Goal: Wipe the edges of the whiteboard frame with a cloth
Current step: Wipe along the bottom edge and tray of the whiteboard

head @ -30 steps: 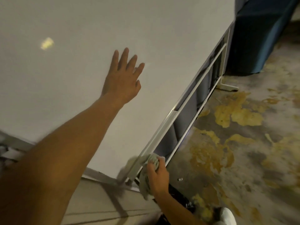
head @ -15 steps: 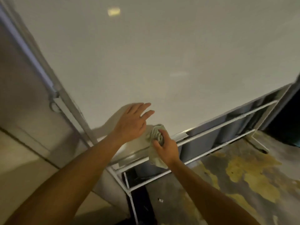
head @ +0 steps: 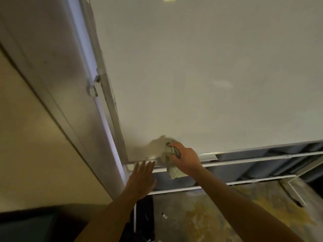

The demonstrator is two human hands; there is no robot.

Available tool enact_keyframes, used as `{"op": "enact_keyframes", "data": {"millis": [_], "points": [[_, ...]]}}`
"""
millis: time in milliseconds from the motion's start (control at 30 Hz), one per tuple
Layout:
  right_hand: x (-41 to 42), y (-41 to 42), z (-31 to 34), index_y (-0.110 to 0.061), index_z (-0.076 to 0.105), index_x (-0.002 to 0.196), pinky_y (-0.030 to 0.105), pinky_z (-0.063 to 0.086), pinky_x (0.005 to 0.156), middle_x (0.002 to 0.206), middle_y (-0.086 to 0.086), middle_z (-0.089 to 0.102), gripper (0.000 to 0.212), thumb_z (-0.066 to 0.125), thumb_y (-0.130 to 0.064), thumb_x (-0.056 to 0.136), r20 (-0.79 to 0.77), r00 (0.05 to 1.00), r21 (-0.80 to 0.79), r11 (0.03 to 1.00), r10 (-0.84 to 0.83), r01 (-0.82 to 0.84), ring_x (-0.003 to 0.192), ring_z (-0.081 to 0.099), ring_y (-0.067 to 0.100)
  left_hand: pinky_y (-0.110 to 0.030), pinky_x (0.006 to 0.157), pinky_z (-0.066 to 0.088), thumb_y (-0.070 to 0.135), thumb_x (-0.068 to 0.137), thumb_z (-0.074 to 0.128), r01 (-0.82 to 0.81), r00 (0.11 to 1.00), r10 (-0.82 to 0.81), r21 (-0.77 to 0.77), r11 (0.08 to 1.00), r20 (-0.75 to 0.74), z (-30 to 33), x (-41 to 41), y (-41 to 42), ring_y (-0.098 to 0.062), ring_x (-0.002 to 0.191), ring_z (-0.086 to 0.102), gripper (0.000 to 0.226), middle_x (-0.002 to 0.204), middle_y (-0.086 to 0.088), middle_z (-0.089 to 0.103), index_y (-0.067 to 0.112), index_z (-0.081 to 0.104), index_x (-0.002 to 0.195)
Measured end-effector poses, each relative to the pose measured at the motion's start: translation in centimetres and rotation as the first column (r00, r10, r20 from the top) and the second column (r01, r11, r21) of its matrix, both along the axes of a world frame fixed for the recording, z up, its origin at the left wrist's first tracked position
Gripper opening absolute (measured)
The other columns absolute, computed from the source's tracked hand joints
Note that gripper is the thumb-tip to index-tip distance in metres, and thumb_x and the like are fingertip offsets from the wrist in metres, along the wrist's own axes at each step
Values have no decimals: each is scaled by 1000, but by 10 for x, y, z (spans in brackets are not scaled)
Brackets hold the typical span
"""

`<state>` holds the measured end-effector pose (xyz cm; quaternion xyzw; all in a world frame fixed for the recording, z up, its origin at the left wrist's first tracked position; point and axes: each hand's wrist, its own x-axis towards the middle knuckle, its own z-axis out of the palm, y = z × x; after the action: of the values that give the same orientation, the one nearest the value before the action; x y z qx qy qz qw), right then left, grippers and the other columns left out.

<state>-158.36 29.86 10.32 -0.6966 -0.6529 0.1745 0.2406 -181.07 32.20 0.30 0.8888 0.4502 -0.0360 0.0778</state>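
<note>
A large whiteboard (head: 201, 70) fills the view, with a pale metal frame (head: 109, 102) down its left side and along the bottom. My right hand (head: 187, 158) grips a crumpled pale green cloth (head: 170, 160) and presses it on the bottom frame edge near the lower left corner. My left hand (head: 141, 177) hovers flat with fingers spread, just below that corner, holding nothing.
Under the board run white stand rails (head: 244, 162) with grey panels behind. A grey wall strip and beige wall (head: 35, 145) lie to the left. The floor (head: 227, 212) is stained concrete with yellow patches; a dark object (head: 145, 219) stands by the stand's leg.
The view has swung left and closer to the board's lower left corner. My left hand came off the board face and dropped below the frame. My right hand kept the cloth on the bottom edge.
</note>
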Motion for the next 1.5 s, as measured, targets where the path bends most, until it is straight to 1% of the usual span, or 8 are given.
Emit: {"op": "enact_keyframes", "data": {"millis": [333,567,767,1000,1067,1267,1400,1500], "points": [[-17,24,-24,-34,25,146,34,49,76,111,9,69,70,54,-47,84,121,992,-14,999,-30,32,90,68,35,-45,124,35,46,101,57,6,989,19,-168,986,146,-21,-9,20,-33,154,35,82,169,-11,32,24,16,167],[-32,16,-44,-27,48,134,30,53,76,111,1,71,61,66,-50,81,200,980,-14,1000,-6,9,91,70,27,-37,113,46,38,96,62,12,968,34,-181,983,247,-18,-21,0,-24,139,50,71,155,-4,47,25,31,159],[-38,14,-35,-27,61,127,23,39,70,96,-1,75,60,49,-54,75,273,962,170,984,11,-60,79,70,23,-47,116,41,40,91,57,112,983,-99,-82,990,155,-15,-30,-22,-31,138,49,68,154,-10,47,18,37,152],[-27,-5,-29,-28,64,121,22,42,66,76,-5,72,55,49,-56,77,254,964,226,963,85,-144,64,67,18,-47,102,54,45,78,68,99,995,-99,8,995,27,0,-29,-60,-28,124,65,66,140,-8,64,19,58,138],[-22,-17,-25,-29,64,119,23,48,63,72,-8,70,52,48,-58,78,291,948,221,955,127,-196,61,66,16,-49,112,47,48,87,53,58,997,-57,-23,998,42,2,-31,-76,-27,137,56,65,151,-7,55,21,50,146],[-4,-50,-45,-25,68,114,36,54,78,108,1,65,50,59,-63,83,364,915,170,953,176,-251,94,60,21,-46,119,35,37,101,46,6,999,-13,-154,988,-49,36,-19,-82,-28,140,51,59,155,-4,52,26,35,158],[3,-54,-47,-20,72,103,35,47,76,104,7,62,35,59,-49,87,335,931,212,951,147,-226,90,59,29,-52,119,40,28,101,53,63,995,-79,217,974,65,115,-10,-29,-29,141,52,56,154,-9,54,19,43,155],[2,-56,-42,-17,74,102,36,50,75,103,7,64,33,56,-40,87,276,946,215,948,172,-235,91,60,30,-58,130,20,29,95,58,10,971,-161,635,772,180,207,7,29,-34,154,36,57,163,-11,45,18,50,151]]}}
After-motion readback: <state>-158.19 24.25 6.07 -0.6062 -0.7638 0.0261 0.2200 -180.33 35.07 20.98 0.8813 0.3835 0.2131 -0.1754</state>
